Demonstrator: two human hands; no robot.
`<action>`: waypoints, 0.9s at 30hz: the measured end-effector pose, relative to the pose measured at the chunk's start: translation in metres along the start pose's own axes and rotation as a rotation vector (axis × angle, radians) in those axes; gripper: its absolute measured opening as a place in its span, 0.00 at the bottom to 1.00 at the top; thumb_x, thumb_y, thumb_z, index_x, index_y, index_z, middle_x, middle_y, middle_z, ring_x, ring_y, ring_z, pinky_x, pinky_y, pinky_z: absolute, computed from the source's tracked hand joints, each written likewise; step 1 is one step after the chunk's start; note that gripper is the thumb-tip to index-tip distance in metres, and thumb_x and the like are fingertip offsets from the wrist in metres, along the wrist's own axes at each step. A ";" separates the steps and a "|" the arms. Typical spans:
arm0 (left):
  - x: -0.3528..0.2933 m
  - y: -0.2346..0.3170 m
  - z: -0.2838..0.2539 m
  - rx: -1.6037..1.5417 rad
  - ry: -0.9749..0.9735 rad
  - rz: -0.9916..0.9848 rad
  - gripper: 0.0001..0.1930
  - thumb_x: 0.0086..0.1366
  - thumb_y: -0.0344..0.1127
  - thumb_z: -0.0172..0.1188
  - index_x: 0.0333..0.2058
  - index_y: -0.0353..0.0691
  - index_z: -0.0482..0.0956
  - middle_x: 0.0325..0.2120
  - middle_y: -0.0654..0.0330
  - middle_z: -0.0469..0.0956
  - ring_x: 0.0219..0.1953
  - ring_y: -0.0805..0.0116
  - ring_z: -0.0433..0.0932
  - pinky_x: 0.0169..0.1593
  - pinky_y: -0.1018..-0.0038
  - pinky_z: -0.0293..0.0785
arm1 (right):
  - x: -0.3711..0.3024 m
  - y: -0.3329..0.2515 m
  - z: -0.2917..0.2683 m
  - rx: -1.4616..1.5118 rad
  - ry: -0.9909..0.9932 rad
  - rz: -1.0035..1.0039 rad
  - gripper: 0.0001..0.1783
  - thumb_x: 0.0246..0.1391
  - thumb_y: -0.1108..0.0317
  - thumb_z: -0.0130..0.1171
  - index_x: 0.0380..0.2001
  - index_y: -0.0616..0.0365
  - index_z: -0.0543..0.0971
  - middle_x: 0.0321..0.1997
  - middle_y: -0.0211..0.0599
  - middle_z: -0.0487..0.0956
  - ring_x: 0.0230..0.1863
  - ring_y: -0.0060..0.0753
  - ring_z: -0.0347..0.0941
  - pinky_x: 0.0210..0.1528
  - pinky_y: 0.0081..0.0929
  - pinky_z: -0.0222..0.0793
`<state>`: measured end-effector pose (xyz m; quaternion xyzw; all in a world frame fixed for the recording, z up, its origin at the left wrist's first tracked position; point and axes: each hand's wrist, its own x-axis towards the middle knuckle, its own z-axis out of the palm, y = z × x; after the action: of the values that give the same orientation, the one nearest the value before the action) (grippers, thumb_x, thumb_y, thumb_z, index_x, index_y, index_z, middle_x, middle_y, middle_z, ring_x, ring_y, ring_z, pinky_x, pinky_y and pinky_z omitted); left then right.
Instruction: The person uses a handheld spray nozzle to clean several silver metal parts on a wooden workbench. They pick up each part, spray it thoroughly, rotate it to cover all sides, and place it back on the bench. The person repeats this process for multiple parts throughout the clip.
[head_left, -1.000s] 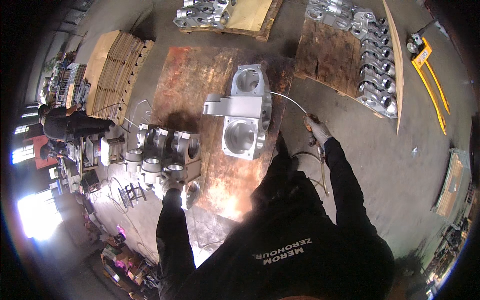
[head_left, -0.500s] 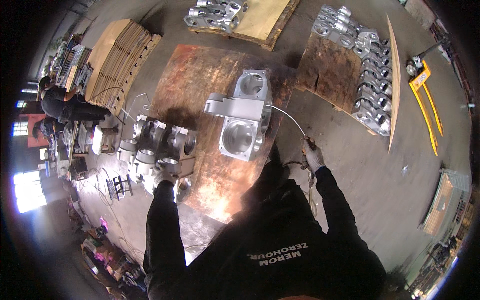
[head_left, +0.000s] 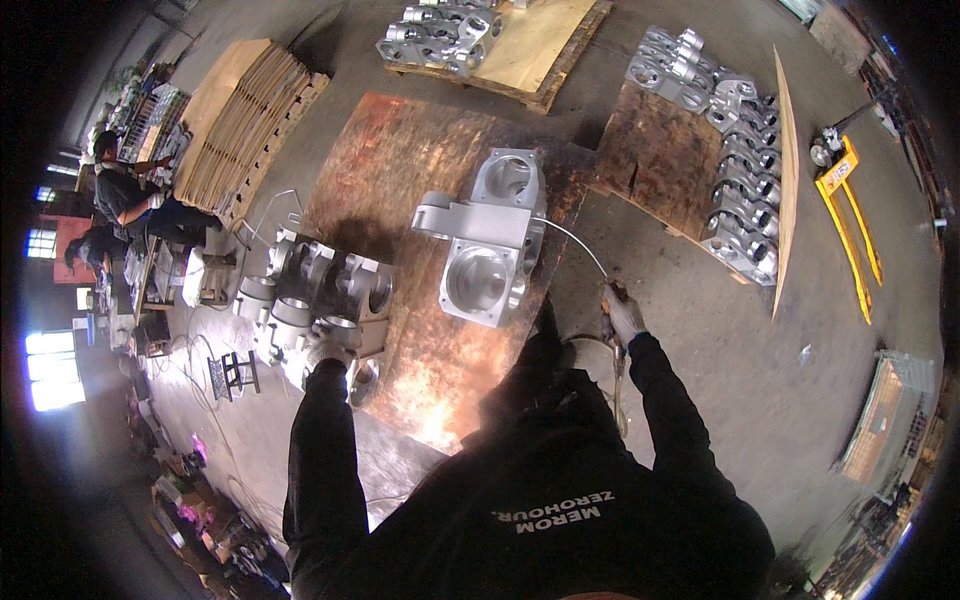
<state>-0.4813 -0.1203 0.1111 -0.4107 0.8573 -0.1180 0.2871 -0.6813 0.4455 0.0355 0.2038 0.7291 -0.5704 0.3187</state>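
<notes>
A large silvery metal casting [head_left: 490,222] with round bores lies on a worn, stained board [head_left: 370,150] in front of me. My right hand [head_left: 625,314], gloved, is closed round the handle of an air blow gun [head_left: 607,290]. Its long thin bent tube reaches to the right side of the casting, where the tip is hidden or too small to make out. My left hand [head_left: 326,350], also gloved, rests on a group of similar castings [head_left: 315,275] at the board's left edge. Its fingers blend with the pale metal.
More castings [head_left: 745,170] stand on a pallet at the right, others [head_left: 430,40] on a far pallet. A yellow pallet jack [head_left: 850,220] is at far right. Stacked wooden sheets [head_left: 240,120] stand at the left, beside a co-worker [head_left: 135,190]. A hose [head_left: 620,400] hangs below the blow gun.
My right hand has shifted slightly down with the blow gun. My left hand stays on the castings. The co-worker at the left has straightened up and stretched out an arm.
</notes>
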 end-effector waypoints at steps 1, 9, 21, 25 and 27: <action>-0.002 0.003 -0.003 0.018 -0.003 0.009 0.66 0.42 0.61 0.74 0.68 0.31 0.42 0.64 0.42 0.55 0.62 0.48 0.66 0.61 0.57 0.69 | 0.003 -0.006 0.005 0.008 -0.008 -0.020 0.22 0.64 0.44 0.52 0.30 0.52 0.76 0.25 0.20 0.71 0.28 0.17 0.64 0.31 0.21 0.60; 0.015 -0.003 0.012 0.059 -0.027 -0.011 0.68 0.41 0.65 0.72 0.69 0.32 0.40 0.66 0.44 0.55 0.64 0.48 0.64 0.62 0.58 0.68 | 0.012 -0.019 0.008 0.057 -0.019 -0.014 0.27 0.56 0.37 0.57 0.26 0.52 0.73 0.18 0.27 0.69 0.14 0.24 0.64 0.18 0.27 0.60; 0.010 -0.013 0.015 0.068 -0.016 -0.036 0.61 0.44 0.66 0.70 0.69 0.44 0.48 0.64 0.46 0.57 0.62 0.50 0.67 0.60 0.59 0.71 | -0.090 0.032 0.013 0.089 -0.005 0.001 0.22 0.62 0.47 0.55 0.25 0.54 0.69 0.11 0.27 0.65 0.08 0.22 0.60 0.09 0.26 0.60; -0.001 0.005 -0.005 0.083 -0.022 0.032 0.67 0.43 0.65 0.71 0.69 0.32 0.41 0.64 0.44 0.56 0.60 0.49 0.70 0.57 0.59 0.73 | -0.080 0.061 0.014 0.079 0.085 -0.070 0.19 0.65 0.51 0.52 0.41 0.58 0.76 0.19 0.27 0.71 0.16 0.25 0.67 0.22 0.31 0.67; -0.001 0.001 -0.002 0.079 -0.028 0.033 0.66 0.43 0.65 0.71 0.69 0.32 0.41 0.64 0.44 0.56 0.60 0.49 0.70 0.57 0.59 0.74 | -0.074 0.061 0.020 0.061 0.061 -0.030 0.21 0.65 0.50 0.51 0.40 0.59 0.75 0.21 0.27 0.71 0.18 0.25 0.67 0.23 0.31 0.66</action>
<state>-0.4830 -0.1193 0.1126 -0.3865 0.8546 -0.1412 0.3167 -0.5840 0.4473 0.0415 0.2199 0.7237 -0.5906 0.2813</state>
